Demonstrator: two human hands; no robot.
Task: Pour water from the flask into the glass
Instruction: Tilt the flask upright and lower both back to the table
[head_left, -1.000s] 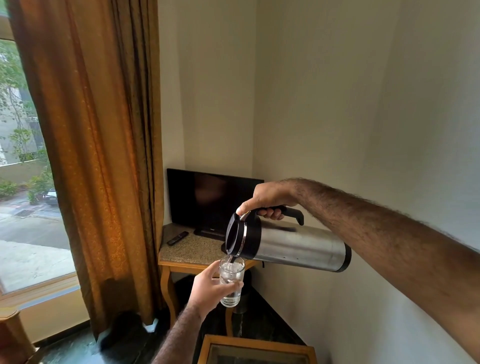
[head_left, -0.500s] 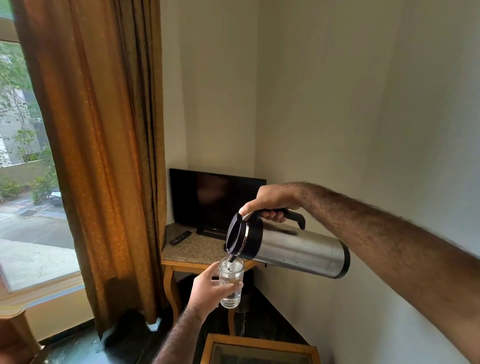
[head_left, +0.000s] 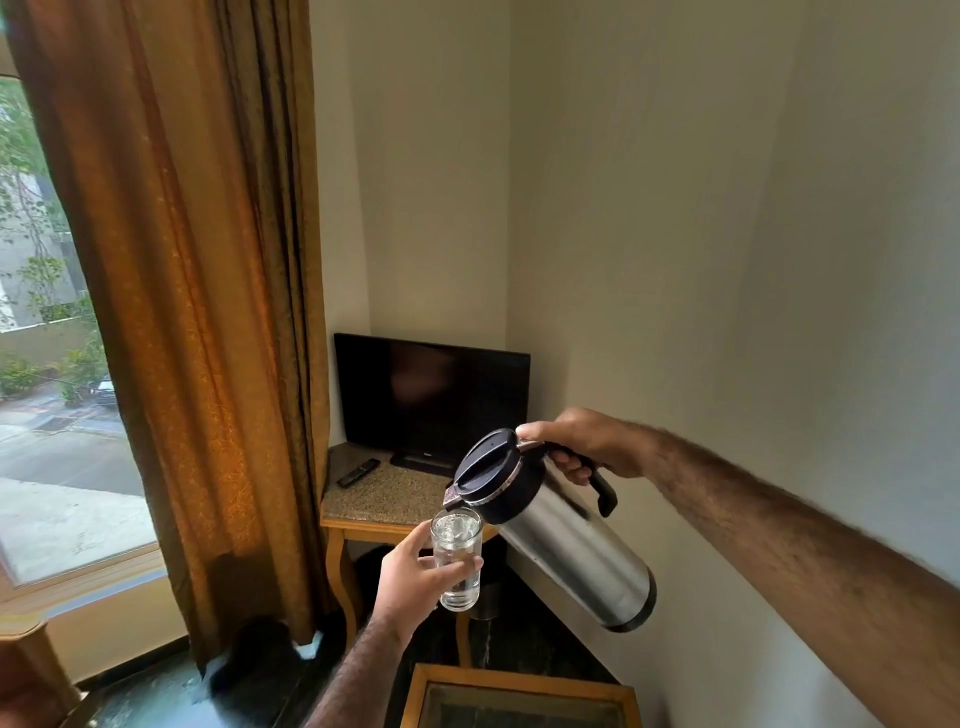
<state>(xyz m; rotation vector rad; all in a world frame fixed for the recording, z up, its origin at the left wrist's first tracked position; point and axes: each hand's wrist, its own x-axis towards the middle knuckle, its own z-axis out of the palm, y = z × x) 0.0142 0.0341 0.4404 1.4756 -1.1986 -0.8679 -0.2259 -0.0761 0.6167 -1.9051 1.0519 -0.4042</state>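
My right hand (head_left: 584, 441) grips the black handle of a steel flask (head_left: 566, 545) with a black lid. The flask hangs in the air, tilted with its lid up-left and its base down-right. Its spout sits just above the rim of a clear glass (head_left: 457, 558), which holds water nearly to the top. My left hand (head_left: 413, 577) is wrapped around the glass from the left and holds it upright in the air. No stream between spout and glass can be made out.
A corner table (head_left: 384, 499) with a stone top carries a dark TV (head_left: 431, 397) and a remote (head_left: 358, 472). An orange curtain (head_left: 197, 312) hangs at left beside a window. A wood-framed glass table (head_left: 519, 696) sits below my hands. A wall runs along the right.
The flask has swung from nearly level to a steeper tilt, base dropping and lid rising. The pouring stream seen earlier is gone. The glass stays in my left hand, fuller than before.
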